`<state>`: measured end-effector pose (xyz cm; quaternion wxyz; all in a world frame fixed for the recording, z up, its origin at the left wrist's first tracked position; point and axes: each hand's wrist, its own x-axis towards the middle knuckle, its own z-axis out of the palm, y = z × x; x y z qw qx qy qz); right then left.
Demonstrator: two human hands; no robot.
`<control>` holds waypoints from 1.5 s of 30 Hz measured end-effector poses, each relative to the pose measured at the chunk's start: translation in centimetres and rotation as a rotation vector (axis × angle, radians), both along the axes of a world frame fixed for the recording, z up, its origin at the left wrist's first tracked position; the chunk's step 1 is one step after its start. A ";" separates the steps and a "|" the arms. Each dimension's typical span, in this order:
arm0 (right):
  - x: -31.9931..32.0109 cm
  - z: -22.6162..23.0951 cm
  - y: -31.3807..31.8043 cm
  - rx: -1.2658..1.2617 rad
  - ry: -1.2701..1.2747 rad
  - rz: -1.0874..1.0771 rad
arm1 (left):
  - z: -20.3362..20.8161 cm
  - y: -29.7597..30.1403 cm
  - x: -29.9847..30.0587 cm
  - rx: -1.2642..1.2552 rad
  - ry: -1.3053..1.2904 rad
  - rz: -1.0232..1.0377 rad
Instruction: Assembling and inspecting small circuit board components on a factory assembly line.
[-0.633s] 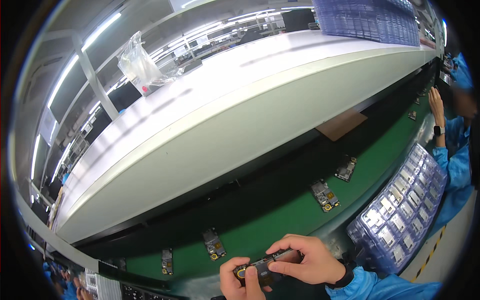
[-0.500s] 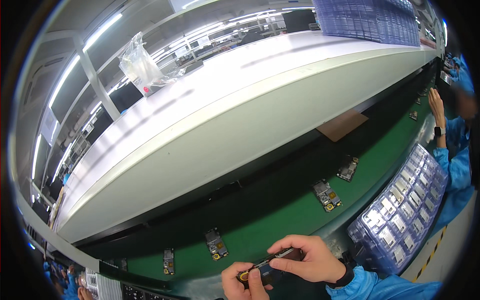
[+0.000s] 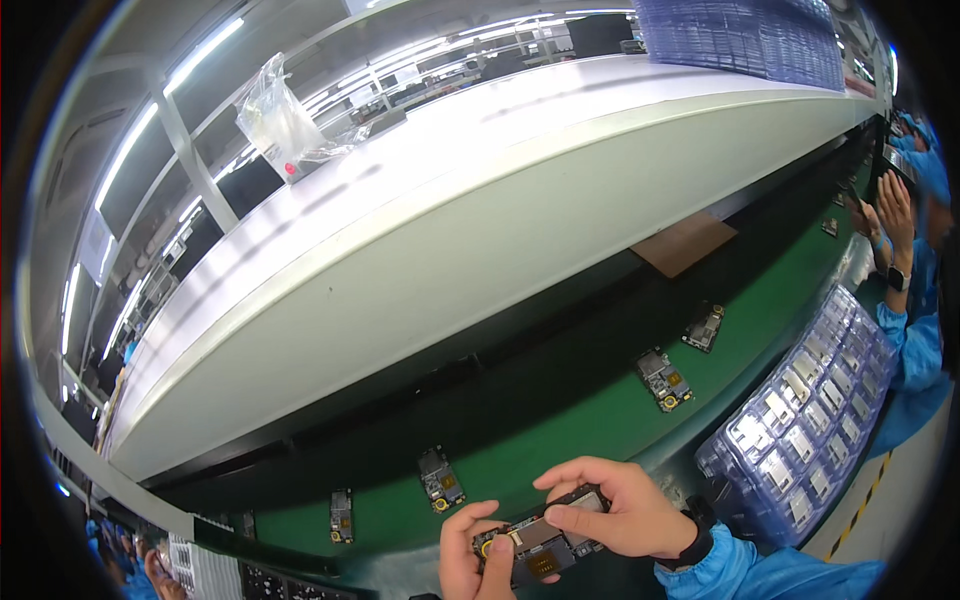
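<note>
Between my two hands is a phone circuit board [image 3: 543, 562], its face with dark chips, a silver plate and a yellow ring turned up toward me. My left hand [image 3: 464, 556] is closed on the board's left end, the thumb beside the yellow ring. The right hand [image 3: 632, 512] grips the other end, its thumb lying on a pale metal part and the index finger bent over the far edge. Just beyond, on the green belt [image 3: 545, 455], lies a similar circuit board [image 3: 440, 480].
More circuit boards [image 3: 664, 380] are spread along the belt. To my right stands a stack of clear blister trays [image 3: 805, 420] holding small silver parts. A long white shelf [image 3: 500, 180] spans the far side, with brown cardboard [image 3: 685, 243] beneath. A co-worker's hands [image 3: 893, 215] are at far right.
The board in my hands has tilted from nearly edge-on to show its face. Boards on the belt have shifted slightly right. The co-worker's second hand has come into view.
</note>
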<state>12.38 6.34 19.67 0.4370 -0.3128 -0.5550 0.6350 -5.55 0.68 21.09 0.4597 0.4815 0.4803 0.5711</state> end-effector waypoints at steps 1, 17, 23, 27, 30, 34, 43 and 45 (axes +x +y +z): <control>-0.1 0.1 0.1 -0.001 -0.001 0.008 | -0.2 0.2 -0.1 -0.001 -0.001 0.008; 1.0 0.1 1.2 0.045 -0.137 0.130 | 0.0 1.4 -0.4 -0.137 -0.177 -0.018; 0.8 -2.4 3.8 0.381 -0.568 0.608 | -0.1 1.7 -3.5 -0.213 0.394 -0.319; -1.7 -8.1 4.6 0.087 -0.358 0.387 | -2.9 3.0 -3.3 0.008 0.701 0.194; -2.0 -12.0 6.3 -0.207 -0.087 0.000 | -2.9 3.0 -4.0 -0.027 0.696 0.139; -2.1 -15.9 8.1 -0.425 0.363 -0.346 | -2.7 2.9 -3.4 -0.042 0.575 0.072; -0.6 -12.3 8.2 -0.201 -0.525 -0.306 | -2.1 2.5 -3.0 -0.098 0.579 0.021; 0.1 -13.0 7.4 0.246 -0.825 -0.524 | -1.1 2.5 -1.9 -0.079 0.620 -0.023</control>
